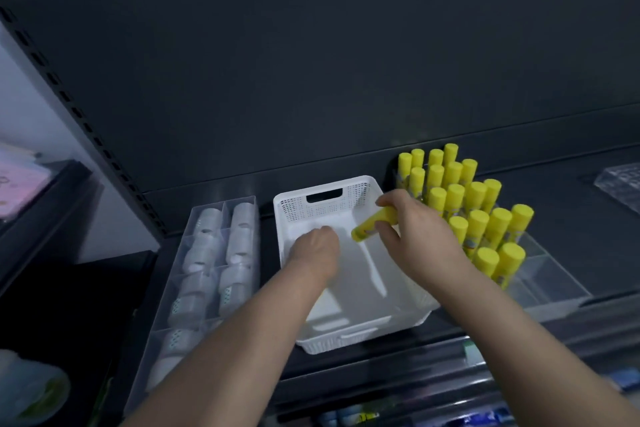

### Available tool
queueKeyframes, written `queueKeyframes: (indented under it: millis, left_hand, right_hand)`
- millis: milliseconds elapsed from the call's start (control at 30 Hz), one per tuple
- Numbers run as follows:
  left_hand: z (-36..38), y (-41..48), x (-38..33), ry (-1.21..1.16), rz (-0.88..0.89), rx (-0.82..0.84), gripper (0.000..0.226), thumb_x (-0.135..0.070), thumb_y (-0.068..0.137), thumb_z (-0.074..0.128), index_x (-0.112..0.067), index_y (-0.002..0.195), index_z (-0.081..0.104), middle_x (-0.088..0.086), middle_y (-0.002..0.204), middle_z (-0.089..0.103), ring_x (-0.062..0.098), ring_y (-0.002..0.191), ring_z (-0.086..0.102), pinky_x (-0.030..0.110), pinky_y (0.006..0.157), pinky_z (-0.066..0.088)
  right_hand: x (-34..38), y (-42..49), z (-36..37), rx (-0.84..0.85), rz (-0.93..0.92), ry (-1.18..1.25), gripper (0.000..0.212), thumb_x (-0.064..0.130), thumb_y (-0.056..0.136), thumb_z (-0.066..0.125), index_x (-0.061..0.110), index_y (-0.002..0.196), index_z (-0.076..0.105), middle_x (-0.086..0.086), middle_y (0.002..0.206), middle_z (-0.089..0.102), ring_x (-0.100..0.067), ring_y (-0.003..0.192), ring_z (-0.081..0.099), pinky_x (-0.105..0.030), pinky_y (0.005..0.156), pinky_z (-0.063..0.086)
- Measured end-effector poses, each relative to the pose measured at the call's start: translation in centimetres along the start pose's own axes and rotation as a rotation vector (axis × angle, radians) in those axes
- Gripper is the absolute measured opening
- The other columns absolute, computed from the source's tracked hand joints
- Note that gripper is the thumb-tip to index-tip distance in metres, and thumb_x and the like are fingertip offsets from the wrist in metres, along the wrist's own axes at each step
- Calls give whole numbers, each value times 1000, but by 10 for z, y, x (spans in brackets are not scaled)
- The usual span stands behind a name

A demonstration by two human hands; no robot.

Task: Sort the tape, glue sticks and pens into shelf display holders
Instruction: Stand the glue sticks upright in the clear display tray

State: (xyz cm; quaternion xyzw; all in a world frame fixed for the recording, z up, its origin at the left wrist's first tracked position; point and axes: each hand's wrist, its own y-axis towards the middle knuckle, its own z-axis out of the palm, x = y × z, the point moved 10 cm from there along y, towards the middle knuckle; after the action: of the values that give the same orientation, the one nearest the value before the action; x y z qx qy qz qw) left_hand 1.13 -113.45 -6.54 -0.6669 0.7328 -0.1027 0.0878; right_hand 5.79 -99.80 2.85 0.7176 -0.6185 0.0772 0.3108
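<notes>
Dark shelf [540, 184], white basket [346, 210]: right hand [415, 232] pinches a tilted glue stick [372, 224], clear holder [547, 274] just rightward; left hand [315, 246] inside, grip hidden.

basket [349, 199] between tape holder [249, 208], glue sticks [474, 198]

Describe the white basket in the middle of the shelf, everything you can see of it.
The white basket is a rectangular plastic tray with perforated walls, a smooth floor and a slot handle in its far wall. It stands upright on the dark shelf between the clear tape holder and the clear glue stick holder. The left hand reaches into it; the right hand holds a yellow glue stick above it. The floor that shows looks bare.
</notes>
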Motion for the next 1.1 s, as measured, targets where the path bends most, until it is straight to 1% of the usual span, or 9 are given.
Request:
queueKeyframes:
  millis: [67,167,233,367,500,700,867,1000,1100]
  left_hand:
    - [-4,-3,-4,-49,5,-32,34,-3,87,48,-8,121,48,14,127,55,33,118,54,35,86,43]
    - [-38,-12,-5,-201,12,-236,34,-11,88,54,-12,122,48,13,119,60,33,112,56,34,77,41]
    - [-67,-25,-1,-374,-5,-400,38,-19,90,57,-18,128,49,9,113,64,32,109,57,35,79,44]
    - [-110,-59,-15,-757,29,-605,26,-23,89,60,-24,115,58,0,101,67,25,99,61,39,84,50]
    - [-138,-93,-74,-951,151,-701,25,-20,89,63,-22,113,59,-6,94,63,23,97,62,41,88,50]
    - [-135,-113,-171,-913,243,-682,23,-19,88,64,-22,110,58,-9,93,58,15,85,58,37,86,50]
    - [-115,-115,-219,-870,266,-620,29,-18,90,63,-25,118,57,-7,106,61,15,91,57,37,90,49]
    - [-92,-105,-242,-634,243,-505,28,-24,91,62,-27,118,56,-4,110,62,17,103,58,39,89,49]
    - [-73,-97,-245,-457,188,-413,30,-29,92,59,-31,121,52,2,117,55,22,107,56,36,89,48]
  right_hand:
    - [-2,-4,-7,-12,-15,65,30,20,90,58,19,119,54,0,110,60,-19,93,57,-24,67,31]
    - [-3,-7,-20,-41,-55,124,30,20,90,59,20,120,56,0,110,59,-10,80,51,-26,70,38]
    - [-1,-8,-40,-111,-88,170,31,19,91,58,19,121,57,1,112,59,-11,87,55,-22,74,38]
    - [-7,-19,-99,-264,-115,255,32,19,92,57,23,123,53,13,107,56,-3,91,51,-10,72,34]
    - [-43,-38,-149,-314,-128,245,28,23,91,57,27,118,54,13,107,57,-7,91,57,-29,80,48]
    - [-120,-64,-193,-294,-91,210,29,18,89,60,25,116,59,14,101,52,6,76,56,-30,79,51]
    - [-161,-71,-201,-237,-72,172,32,16,89,59,23,120,59,11,106,49,-8,75,57,-38,78,52]
    - [-169,-69,-184,-138,-92,146,34,15,88,60,20,122,58,3,111,56,-17,84,62,-40,79,52]
    - [-170,-67,-168,-66,-90,150,34,15,88,61,20,121,57,2,110,56,-20,87,63,-41,78,52]
